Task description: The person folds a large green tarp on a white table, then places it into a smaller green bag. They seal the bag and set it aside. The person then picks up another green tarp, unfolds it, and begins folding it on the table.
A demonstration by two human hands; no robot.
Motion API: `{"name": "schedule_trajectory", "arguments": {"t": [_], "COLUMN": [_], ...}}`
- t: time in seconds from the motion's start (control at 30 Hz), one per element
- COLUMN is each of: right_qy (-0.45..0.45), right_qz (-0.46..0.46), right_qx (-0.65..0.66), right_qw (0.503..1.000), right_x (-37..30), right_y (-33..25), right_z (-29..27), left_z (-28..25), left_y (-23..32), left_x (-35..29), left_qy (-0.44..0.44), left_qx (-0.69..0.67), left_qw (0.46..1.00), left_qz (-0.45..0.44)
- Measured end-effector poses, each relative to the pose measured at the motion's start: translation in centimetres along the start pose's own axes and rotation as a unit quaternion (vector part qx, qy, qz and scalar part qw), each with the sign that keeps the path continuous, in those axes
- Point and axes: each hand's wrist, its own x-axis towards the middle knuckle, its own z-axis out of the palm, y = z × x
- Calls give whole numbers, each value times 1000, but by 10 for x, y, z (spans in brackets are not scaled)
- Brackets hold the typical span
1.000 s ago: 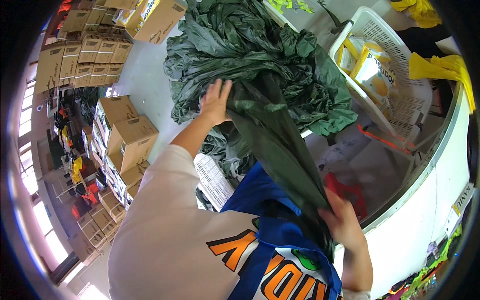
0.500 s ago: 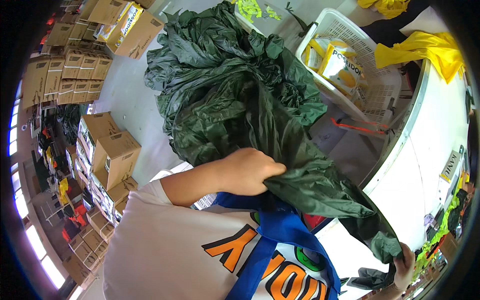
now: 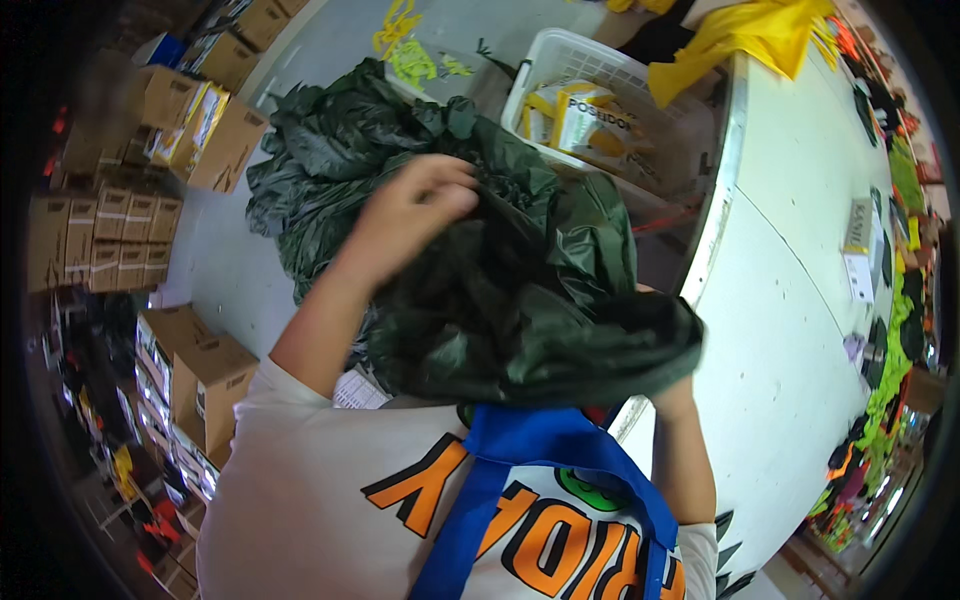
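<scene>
A large heap of crumpled, shiny dark green fabric (image 3: pixel 330 140) fills the space in front of me. My left hand (image 3: pixel 420 210) is over the middle of it, somewhat blurred. Its fingers are loosely bent, with a gap showing between thumb and forefinger and no cloth visibly caught there. A gathered section of the same green fabric (image 3: pixel 540 340) spreads across my front toward the right. My right hand (image 3: pixel 675 398) reaches up beneath this section at the table's edge. Cloth covers its fingers, so their grip is hidden.
A white plastic basket (image 3: pixel 545 48) holding yellow-and-white packages (image 3: pixel 595 125) stands beyond the heap. To the right curves a white table (image 3: pixel 770 350) with yellow fabric (image 3: pixel 750 45) over its far end. Cardboard boxes (image 3: pixel 215 370) are stacked at left.
My left hand has moved up and left from its closed hold on the green fabric. My right hand has come in from the lower right, bringing the stretched end back, and is now under the cloth.
</scene>
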Motion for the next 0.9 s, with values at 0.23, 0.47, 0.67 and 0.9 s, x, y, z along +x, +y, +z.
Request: {"name": "schedule_trajectory", "arguments": {"t": [0.23, 0.47, 0.67, 0.9], "right_qy": [-67, -253, -704, -863], "right_qz": [-335, -403, -350, -25], "right_qx": [365, -68, 195, 406], "right_qw": [866, 877, 586, -301], "right_x": [-83, -250, -423, -461], "right_y": [-89, -117, -43, 12], "right_z": [-30, -160, -174, -179], "left_z": [-5, 124, 402, 683], "left_y": [-109, 53, 322, 439], "left_x": [-59, 30, 50, -27], "left_qy": [-39, -223, -477, -565], "left_qx": [-323, -219, -176, -256], "left_qw": [863, 942, 839, 732], "left_qz": [-387, -123, 193, 281]}}
